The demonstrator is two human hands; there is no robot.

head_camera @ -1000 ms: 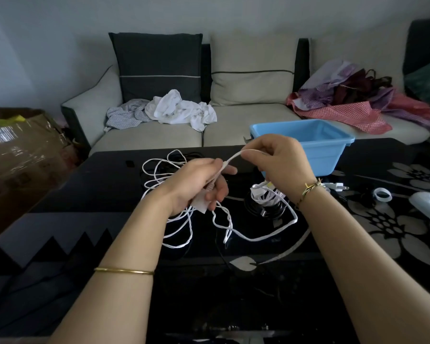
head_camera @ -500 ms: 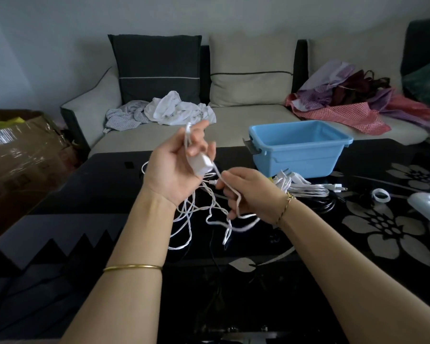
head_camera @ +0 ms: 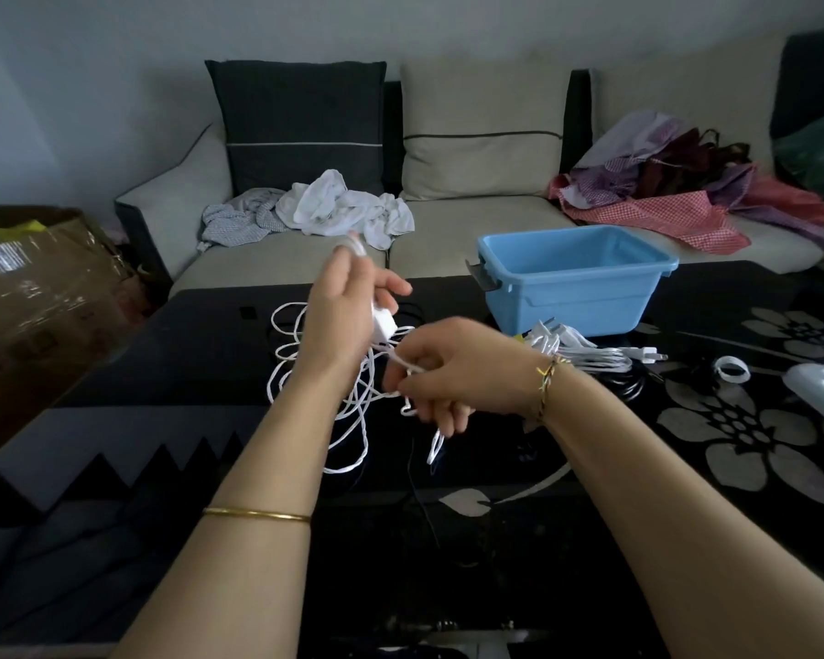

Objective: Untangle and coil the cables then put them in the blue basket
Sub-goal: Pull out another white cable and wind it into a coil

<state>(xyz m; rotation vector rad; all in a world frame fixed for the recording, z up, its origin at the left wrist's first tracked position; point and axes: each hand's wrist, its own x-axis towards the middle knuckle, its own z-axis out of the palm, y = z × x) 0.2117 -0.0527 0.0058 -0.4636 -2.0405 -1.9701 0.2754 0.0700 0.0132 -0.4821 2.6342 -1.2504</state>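
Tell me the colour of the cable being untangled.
White. The cable shows best in the head view.

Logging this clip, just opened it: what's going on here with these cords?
A person is working on a tangled white cable above a black table. The left hand holds it up with its small white block, the right hand pinches a strand lower down. Loose loops hang to the table. Another white bundle lies beside the blue basket, where no cable shows.

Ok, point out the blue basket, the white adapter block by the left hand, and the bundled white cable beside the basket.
blue basket [head_camera: 581, 306]: head view, front wall.
white adapter block [head_camera: 382, 322]: head view, its flat face.
bundled white cable [head_camera: 591, 356]: head view, middle of the bundle.
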